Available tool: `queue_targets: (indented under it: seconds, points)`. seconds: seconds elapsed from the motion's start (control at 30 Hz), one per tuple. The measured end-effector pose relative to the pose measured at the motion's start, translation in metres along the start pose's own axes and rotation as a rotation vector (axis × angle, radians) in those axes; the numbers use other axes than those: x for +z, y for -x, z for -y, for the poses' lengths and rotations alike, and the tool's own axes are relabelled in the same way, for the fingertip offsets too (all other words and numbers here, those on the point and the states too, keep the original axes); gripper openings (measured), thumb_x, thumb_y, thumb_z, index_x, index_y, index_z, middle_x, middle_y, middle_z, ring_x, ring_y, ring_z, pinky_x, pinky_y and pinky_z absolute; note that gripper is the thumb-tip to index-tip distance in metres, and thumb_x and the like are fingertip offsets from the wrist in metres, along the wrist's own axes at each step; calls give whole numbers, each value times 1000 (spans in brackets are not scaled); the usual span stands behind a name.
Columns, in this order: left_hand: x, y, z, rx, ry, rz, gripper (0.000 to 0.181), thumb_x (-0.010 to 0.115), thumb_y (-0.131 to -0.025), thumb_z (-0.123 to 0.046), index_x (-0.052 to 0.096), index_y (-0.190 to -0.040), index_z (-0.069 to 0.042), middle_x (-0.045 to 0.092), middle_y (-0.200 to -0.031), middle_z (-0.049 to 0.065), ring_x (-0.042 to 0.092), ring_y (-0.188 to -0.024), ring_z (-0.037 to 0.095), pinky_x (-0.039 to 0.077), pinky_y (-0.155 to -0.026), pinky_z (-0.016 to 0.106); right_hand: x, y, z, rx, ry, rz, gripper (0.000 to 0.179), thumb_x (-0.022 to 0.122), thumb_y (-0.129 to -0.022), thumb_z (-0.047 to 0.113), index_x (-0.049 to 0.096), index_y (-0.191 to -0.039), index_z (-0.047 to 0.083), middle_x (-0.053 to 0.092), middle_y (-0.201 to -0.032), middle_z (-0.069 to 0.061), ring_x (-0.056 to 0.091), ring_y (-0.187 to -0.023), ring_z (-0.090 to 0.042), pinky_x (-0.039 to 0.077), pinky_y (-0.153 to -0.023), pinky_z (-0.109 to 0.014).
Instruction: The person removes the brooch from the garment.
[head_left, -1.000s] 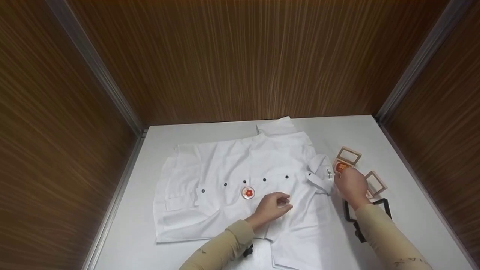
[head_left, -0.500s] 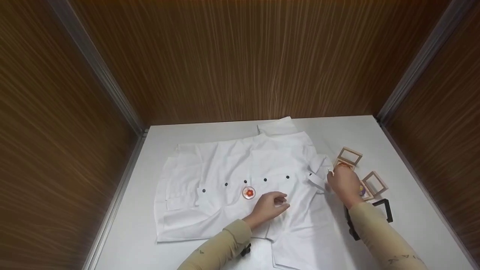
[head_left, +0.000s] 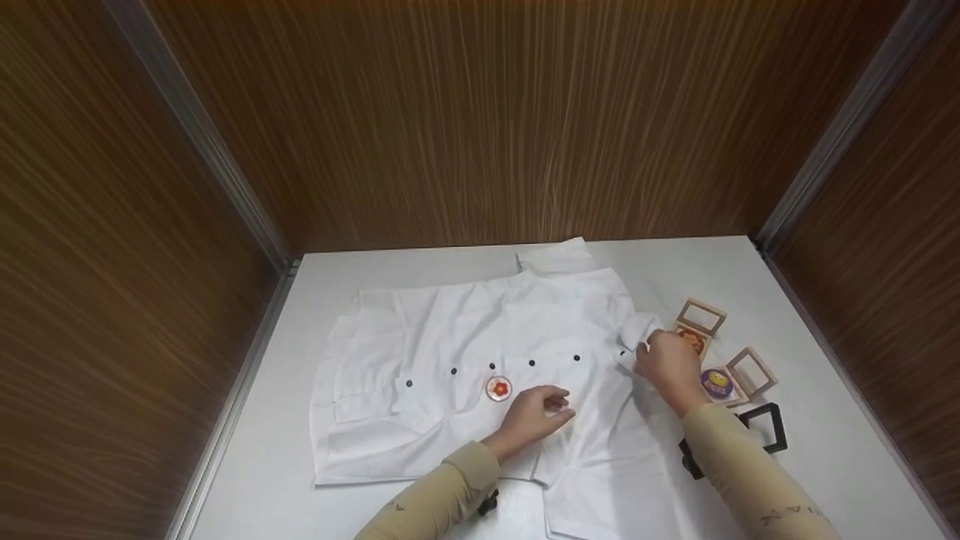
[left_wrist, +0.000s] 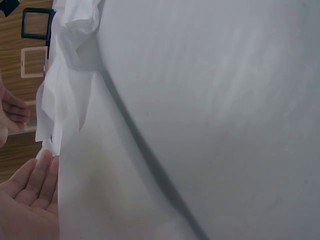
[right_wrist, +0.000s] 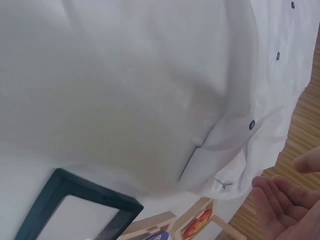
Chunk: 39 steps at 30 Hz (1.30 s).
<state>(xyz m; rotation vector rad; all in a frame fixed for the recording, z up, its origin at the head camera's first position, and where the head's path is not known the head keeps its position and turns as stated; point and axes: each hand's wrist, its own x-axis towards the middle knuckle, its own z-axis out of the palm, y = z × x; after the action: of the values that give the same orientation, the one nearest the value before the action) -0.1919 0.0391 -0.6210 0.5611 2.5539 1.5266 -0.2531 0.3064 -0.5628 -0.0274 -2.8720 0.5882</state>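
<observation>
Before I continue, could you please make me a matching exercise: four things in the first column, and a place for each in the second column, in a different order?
Things:
1. flower badge
2. purple badge
3. black frame
4. right hand

Places, as the head view shows them:
A. close to the collar
B. partly hidden by the right sleeve
C. on the white shirt, just below the row of dark buttons
D. in an open wooden box

Right pairs: 1-C, 2-D, 3-B, 4-A
</observation>
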Motion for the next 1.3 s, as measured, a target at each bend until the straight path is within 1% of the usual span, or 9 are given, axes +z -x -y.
queue_targets:
  seconds: [0.13,0.33,0.53,0.63,0.7,0.8,1.07,1.2,1.3]
  points:
    - [-3,1,2,9,2,-15,34,79,-94,-14,73,-122,5,80,-111,18,78,-103,29,62,-94,26,2,-1,7,2,6,14,25,64,-96,14,66,-78,-3,67,-79,-25,63,-69,-42,51,-63,-61]
    - [-6,3,5,10,3,-39,33,80,-92,-13,74,-120,6,80,-107,18,78,-102,32,63,-93,29,7,-3,14,1,11,4,27,65,-96,16,67,-75,-2,69,-78,-25,64,-68,-42,51,-63,-61]
    - [-10,6,9,12,16,-45,34,79,-93,-14,73,-121,6,79,-109,19,78,-103,32,63,-94,30,10,-3,18,1,1,10,25,64,-96,16,72,-86,-5,72,-85,-26,67,-72,-42,54,-66,-59]
    - [-12,5,10,9,10,-49,34,79,-94,-14,73,-121,5,79,-110,18,77,-103,32,63,-94,30,12,-3,21,-7,-2,3,24,65,-96,15,72,-88,-6,72,-84,-26,67,-72,-42,54,-65,-59]
    - [-13,4,10,-8,4,-52,34,79,-94,-15,74,-122,4,79,-110,17,77,-104,31,62,-94,28,13,-3,23,-14,-4,0,24,65,-96,15,72,-87,-6,72,-84,-25,66,-71,-42,53,-65,-59]
    - [-15,3,10,-14,0,-57,34,79,-94,-15,74,-122,4,79,-110,17,77,-104,31,62,-95,30,14,-2,26,-25,3,-13,23,66,-96,14,72,-90,-7,73,-86,-27,68,-73,-44,54,-67,-60]
    - [-25,4,12,-19,-3,-69,35,78,-95,-15,72,-124,4,78,-113,19,77,-105,32,63,-97,33,19,-3,37,7,-16,37,24,63,-97,14,73,-95,-8,74,-91,-27,70,-80,-45,56,-74,-61]
    - [-30,5,13,-40,-7,-64,36,77,-97,-17,72,-127,3,78,-116,17,76,-109,31,62,-99,34,22,-2,42,5,-21,48,25,64,-99,14,73,-100,-9,75,-96,-27,72,-85,-45,58,-78,-60]
    - [-33,7,14,-38,-15,-71,36,77,-97,-17,72,-127,3,78,-115,17,76,-109,31,62,-100,34,25,-2,46,14,-19,67,26,63,-99,15,73,-103,-9,75,-99,-27,72,-88,-44,59,-81,-59]
